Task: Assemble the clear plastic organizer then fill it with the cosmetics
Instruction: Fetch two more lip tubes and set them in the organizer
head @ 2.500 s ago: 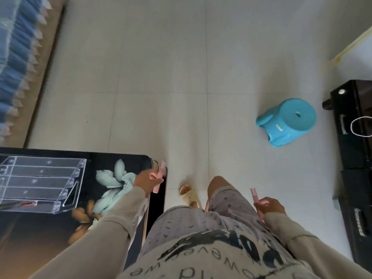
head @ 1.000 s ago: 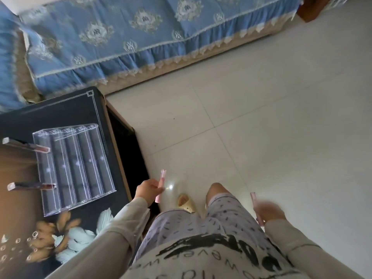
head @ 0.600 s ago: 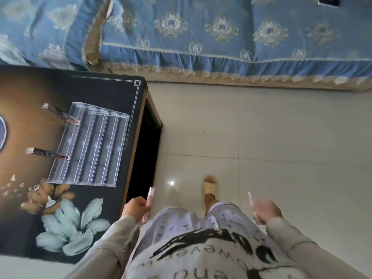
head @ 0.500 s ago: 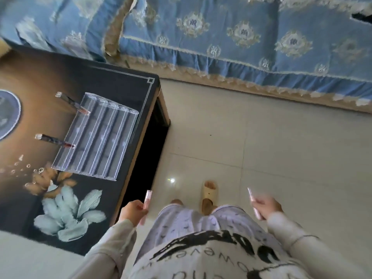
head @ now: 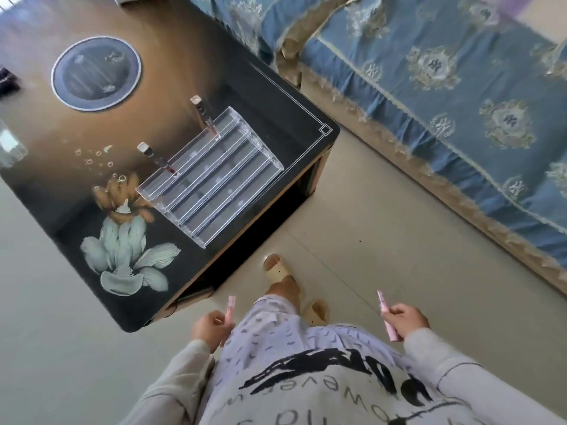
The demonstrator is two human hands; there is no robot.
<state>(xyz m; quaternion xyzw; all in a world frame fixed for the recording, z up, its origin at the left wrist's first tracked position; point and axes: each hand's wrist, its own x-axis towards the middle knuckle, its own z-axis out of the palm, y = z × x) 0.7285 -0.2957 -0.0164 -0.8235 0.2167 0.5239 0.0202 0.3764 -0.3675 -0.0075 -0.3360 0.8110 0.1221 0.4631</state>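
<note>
The view has swung round from open floor to the table (head: 285, 127) - moments ago only a corner showed, now most of its dark printed top lies ahead and to the left. The organizer (head: 214, 179) stands assembled near the table's right corner, with a far dark tube (head: 204, 116) and a near dark tube (head: 158, 159) upright in its back row and the other rows bare. Both hands hang low by the hips as before: the left hand (head: 210, 328) grips a pink tube (head: 230, 308), and the right hand (head: 405, 319) grips a second pink tube (head: 383, 305). I judge two more cosmetics are arriving for filling.

A blue-covered sofa (head: 429, 96) runs along the right, apart from the table. Nothing blocks the organizer - only the reach across the table's near edge.
</note>
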